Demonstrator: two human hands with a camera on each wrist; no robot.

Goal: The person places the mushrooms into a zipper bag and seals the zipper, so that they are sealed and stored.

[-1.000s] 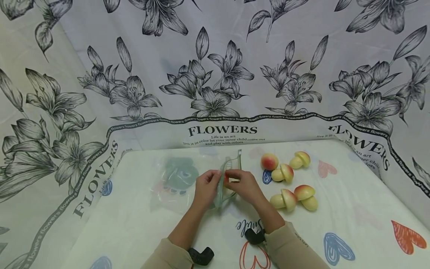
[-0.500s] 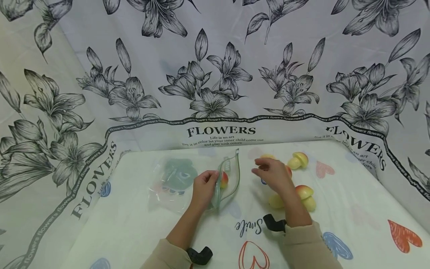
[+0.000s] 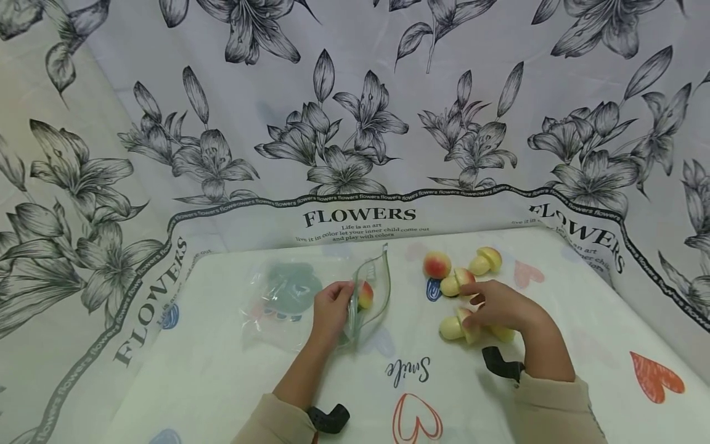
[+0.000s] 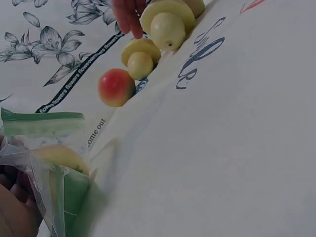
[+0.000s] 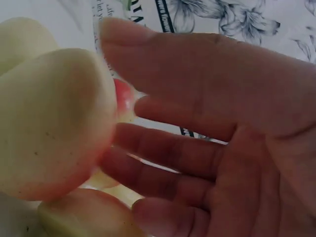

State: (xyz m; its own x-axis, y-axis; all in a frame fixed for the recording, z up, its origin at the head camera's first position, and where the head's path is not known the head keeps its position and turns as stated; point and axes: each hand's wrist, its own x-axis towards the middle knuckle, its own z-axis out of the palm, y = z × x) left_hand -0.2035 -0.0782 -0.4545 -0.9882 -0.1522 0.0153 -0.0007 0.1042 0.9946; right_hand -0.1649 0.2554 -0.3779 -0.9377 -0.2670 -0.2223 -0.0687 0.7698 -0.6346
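My left hand pinches the edge of a clear zip bag with a teal cartoon creature on it; its mouth gapes to the right. Just inside the mouth sits a yellow-and-red toy mushroom. In the head view my right hand is over the mushrooms on the right, thumb and fingers apart. A near mushroom lies by its thumb, another is partly hidden under the hand. In the right wrist view the fingertips are right at a large pale cap, not curled round it.
Beyond the right hand lie more mushrooms: a round red-topped one, one beside it and one farther back. A white cloth with printed hearts covers the table. A flower-print curtain stands behind.
My right hand has left the bag mouth and moved right to the mushrooms, leaving one mushroom inside the bag's mouth. My left hand keeps its pinch on the bag.
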